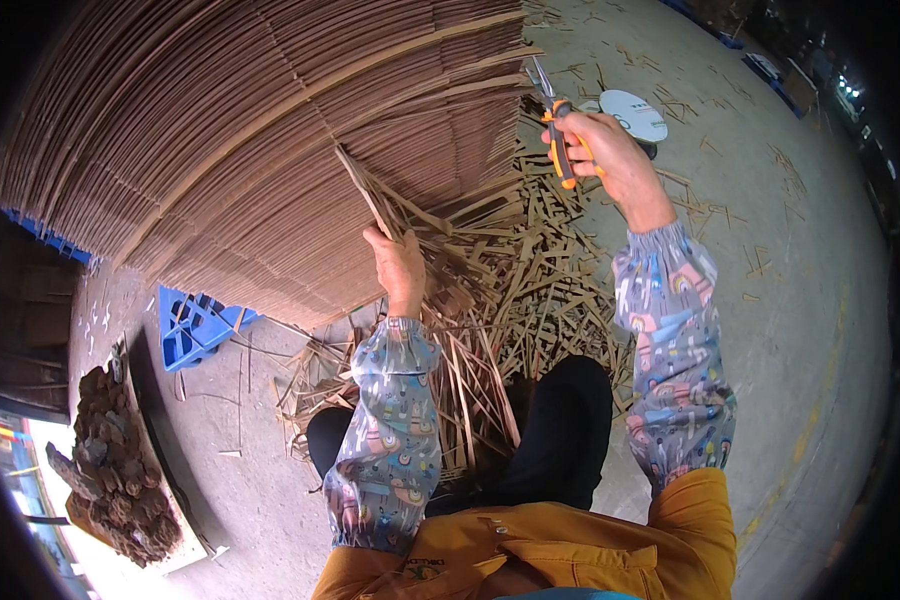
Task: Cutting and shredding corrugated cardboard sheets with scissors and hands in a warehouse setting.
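A big stack of brown cardboard sheets (pixel 260 150) fills the upper left, its layered edges facing me. Several narrow cardboard strips (pixel 368 188) are gathered in my left hand (pixel 400 268), which is closed round them against the stack's lower right part. My right hand (pixel 615 155) grips pliers (pixel 560 150) with orange and black handles. The metal jaws point up beside the stack's right edge, close to the end of a protruding strip; whether they pinch it I cannot tell. Below and between my hands lies a heap of loose strips (pixel 560 270).
A blue plastic pallet (pixel 195 328) shows under the stack at left. Dark brown lumpy pieces (pixel 120 470) lie on a board at the lower left. Beyond my right hand is a white round disc (pixel 633 115). Strip scraps (pixel 705 210) litter the grey floor at right.
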